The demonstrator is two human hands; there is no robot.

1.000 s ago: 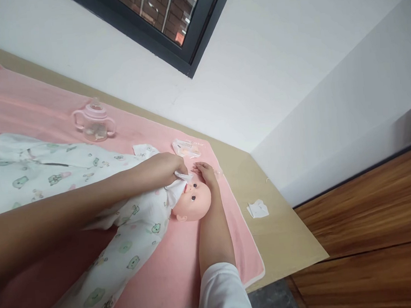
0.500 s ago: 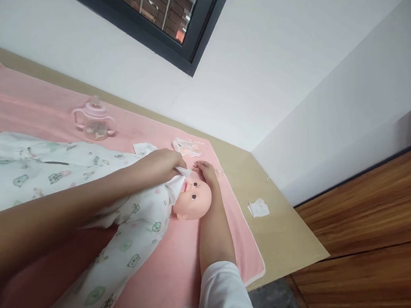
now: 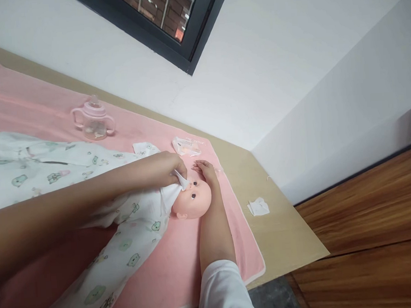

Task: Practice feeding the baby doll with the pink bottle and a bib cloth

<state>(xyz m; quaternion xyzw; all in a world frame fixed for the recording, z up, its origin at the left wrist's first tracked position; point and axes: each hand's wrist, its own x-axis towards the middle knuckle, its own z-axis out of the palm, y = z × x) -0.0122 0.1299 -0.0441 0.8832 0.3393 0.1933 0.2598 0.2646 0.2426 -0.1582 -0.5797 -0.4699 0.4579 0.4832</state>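
A baby doll (image 3: 195, 202) lies on its back in a white printed outfit (image 3: 133, 227), its head toward the right and its eyes uncovered. My left hand (image 3: 169, 169) is closed on a white cloth (image 3: 182, 180), pinching it at the doll's mouth and chin. The cloth hides the mouth; whether it is separate from the outfit I cannot tell. Beyond the doll's head, my right hand (image 3: 204, 168) rests with its fingers stretched out, holding nothing. My right forearm lies along the top of the doll's head.
A pink baby bottle (image 3: 94, 118) with two handles stands on the pink mat (image 3: 164, 274). Near my hands lies a small clear packet (image 3: 186, 147). A folded white tissue (image 3: 258, 207) is on the bare tabletop (image 3: 278, 238). Behind the table rises a white wall (image 3: 243, 85).
My left hand has drawn the white cloth up over the doll's mouth, which showed before. My right hand has stayed about where it was.
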